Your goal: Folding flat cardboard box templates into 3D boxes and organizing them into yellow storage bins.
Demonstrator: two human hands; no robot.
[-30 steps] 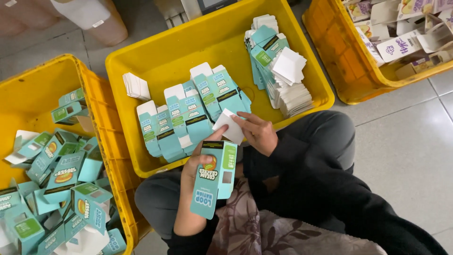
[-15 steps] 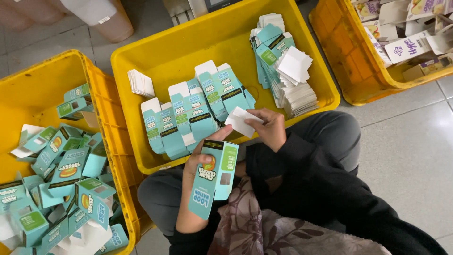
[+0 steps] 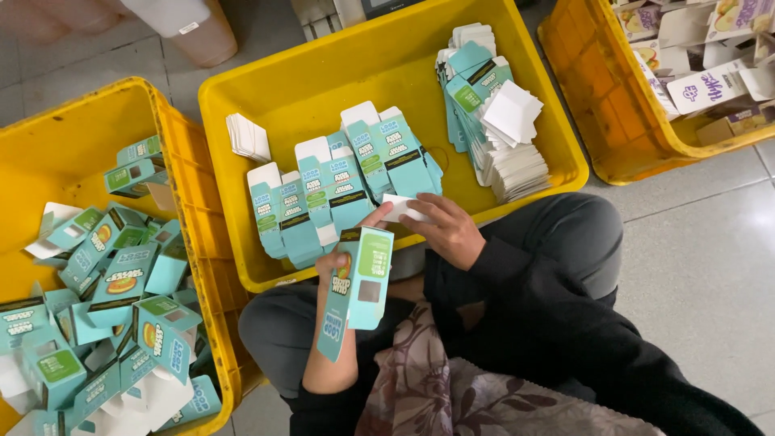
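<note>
- Holding a teal folding carton (image 3: pixel 355 287) upright in our left hand (image 3: pixel 331 270), we keep it over the lap, just in front of the near rim of the middle yellow crate (image 3: pixel 323 81). Our left fingers are clenched around its upper part; the lower end hangs free.
- We pinch a small white folded card insert (image 3: pixel 406 208) in our right hand (image 3: pixel 448 234), its fingers closed on the card's near edge, right beside the carton's open top.
- We judge the carton very light: thin printed board, hollow, with a small cut window in one face. It should crush or crease under a hard squeeze, so we favour gripping across the folded corners, where the board is stiffest, and not on the flat panels or near the window.
- We judge the coated print a little slick; a light wrap of thumb against fingers along two opposite edges looks enough.
- We read the insert as stiffer for its size but easy to bend; taking it by one edge keeps it flat.
- We note flat teal carton blanks (image 3: pixel 339 190) fanned in rows in the middle crate, with stacks of white inserts (image 3: pixel 517 137) at its right end and a smaller stack (image 3: pixel 248 137) at the left.
- We see erected cartons (image 3: pixel 97 299) heaped loosely in the left yellow crate (image 3: pixel 173 153), and other printed boxes in an orange crate (image 3: pixel 597 105) at upper right.
</note>
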